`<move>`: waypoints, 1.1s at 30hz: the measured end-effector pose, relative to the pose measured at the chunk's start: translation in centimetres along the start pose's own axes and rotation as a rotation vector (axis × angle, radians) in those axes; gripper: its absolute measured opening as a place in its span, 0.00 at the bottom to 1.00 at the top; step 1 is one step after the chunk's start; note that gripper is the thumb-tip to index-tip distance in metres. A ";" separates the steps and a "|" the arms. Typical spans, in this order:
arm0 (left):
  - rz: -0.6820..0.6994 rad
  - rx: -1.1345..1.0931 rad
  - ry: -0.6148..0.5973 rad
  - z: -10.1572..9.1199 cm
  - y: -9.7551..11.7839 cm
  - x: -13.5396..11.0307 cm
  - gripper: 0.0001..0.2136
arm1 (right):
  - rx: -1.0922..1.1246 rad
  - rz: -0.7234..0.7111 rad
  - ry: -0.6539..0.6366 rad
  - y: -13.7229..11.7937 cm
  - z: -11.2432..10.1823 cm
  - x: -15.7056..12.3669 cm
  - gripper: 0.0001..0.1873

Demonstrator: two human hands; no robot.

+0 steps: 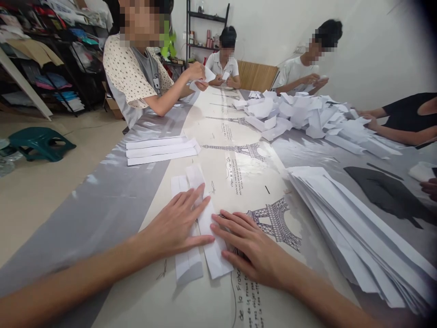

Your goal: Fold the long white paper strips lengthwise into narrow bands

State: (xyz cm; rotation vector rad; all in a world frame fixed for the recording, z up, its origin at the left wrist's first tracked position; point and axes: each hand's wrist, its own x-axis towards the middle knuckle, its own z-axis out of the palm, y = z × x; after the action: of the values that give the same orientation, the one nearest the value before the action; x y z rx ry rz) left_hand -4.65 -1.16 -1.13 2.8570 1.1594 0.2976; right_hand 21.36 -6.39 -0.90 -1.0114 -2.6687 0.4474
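Eiffel Tower print all over this counter (pixel 153 287), and two white paper strips lying side by side under a pair of bare hands.
Left hand (pixel 177 218) is laid flat across both the left strip (pixel 187 266) and the right strip (pixel 215 262), fingers spread, not gripping anything; right hand (pixel 251 246) is loose too, fingertips resting on the right strip's edge. More folded strips (pixel 160 152) lie just beyond, a fanned paper stack (pixel 355 228) sits off to the right, and there's a big paper heap (pixel 300 114) farther back near some co-workers.
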 end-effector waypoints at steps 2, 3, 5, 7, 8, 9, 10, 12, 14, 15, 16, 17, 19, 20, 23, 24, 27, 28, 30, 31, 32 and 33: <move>-0.001 0.015 0.001 0.1 0.1 -0.1 0.40 | 0.003 0.001 0.005 0.0 0.1 0.0 0.30; -0.001 0.021 0.002 0.1 0.1 -0.1 0.40 | 0.008 0.001 0.012 0.1 0.1 0.0 0.30; 0.005 0.022 0.009 0.2 0.1 0.0 0.40 | 0.023 0.000 0.025 0.1 0.0 0.0 0.30; 0.023 0.019 0.016 0.3 0.2 0.1 0.40 | 0.042 0.003 0.020 0.3 -0.1 0.0 0.31; 0.031 0.016 0.018 0.3 0.2 0.1 0.41 | 0.048 0.004 0.008 0.3 -0.2 0.0 0.32; 0.039 0.013 0.014 0.4 0.2 0.1 0.40 | 0.051 0.006 -0.005 0.4 -0.3 0.0 0.32; 0.048 0.007 0.005 0.5 0.3 0.1 0.40 | 0.050 0.009 -0.014 0.5 -0.3 0.0 0.32; 0.069 -0.002 -0.026 0.6 0.5 -0.1 0.37 | 0.036 0.018 -0.023 0.5 -0.4 -0.1 0.31; 0.094 -0.012 -0.057 0.6 0.9 -0.4 0.37 | 0.023 0.027 -0.021 0.5 -0.4 -0.1 0.31; 0.104 -0.021 -0.064 0.5 1.1 -0.5 0.39 | 0.018 0.033 -0.018 0.5 -0.3 -0.1 0.31; 0.110 -0.033 -0.065 0.4 1.3 -0.6 0.42 | 0.016 0.035 -0.011 0.4 -0.3 -0.1 0.32; 0.115 -0.045 -0.065 0.3 1.5 -0.6 0.44 | 0.015 0.036 0.000 0.4 -0.2 -0.1 0.33; 0.117 -0.063 -0.074 0.1 1.8 -0.7 0.47 | 0.009 0.043 0.037 0.4 0.0 0.0 0.36; 0.115 -0.065 -0.085 0.0 1.9 -0.6 0.47 | 0.005 0.048 0.055 0.5 0.1 0.0 0.38; 0.098 -0.063 -0.109 -0.1 1.9 -0.6 0.47 | -0.003 0.055 0.092 0.6 0.1 0.1 0.40; 0.094 -0.063 -0.110 -0.1 1.9 -0.6 0.46 | 0.000 0.047 0.101 0.6 0.0 0.0 0.40; 0.087 -0.067 -0.107 -0.1 1.9 -0.5 0.46 | 0.019 0.003 0.095 0.3 -0.6 -0.7 0.34; 0.083 -0.067 -0.110 -0.1 1.9 -0.5 0.46 | 0.021 -0.014 0.075 0.2 -0.8 -1.1 0.32; 0.075 -0.064 -0.127 -0.1 1.9 -0.5 0.47 | 0.007 -0.057 0.024 -0.1 -1.1 -2.0 0.31; 0.074 -0.064 -0.138 -0.2 1.9 -0.5 0.47 | -0.004 -0.082 -0.005 -0.2 -1.1 -2.5 0.31; 0.072 -0.064 -0.147 -0.2 2.0 -0.4 0.47 | -0.018 -0.103 -0.030 -0.2 -1.1 -2.9 0.31; 0.071 -0.064 -0.153 -0.2 2.0 -0.4 0.47 | -0.030 -0.119 -0.057 -0.2 -1.0 -3.3 0.31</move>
State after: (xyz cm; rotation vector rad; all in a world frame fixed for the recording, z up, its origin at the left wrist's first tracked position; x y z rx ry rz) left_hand -3.62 -2.88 -0.76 2.8120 1.0055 0.1136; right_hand 23.94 -8.61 -0.34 -0.8541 -2.7751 0.4183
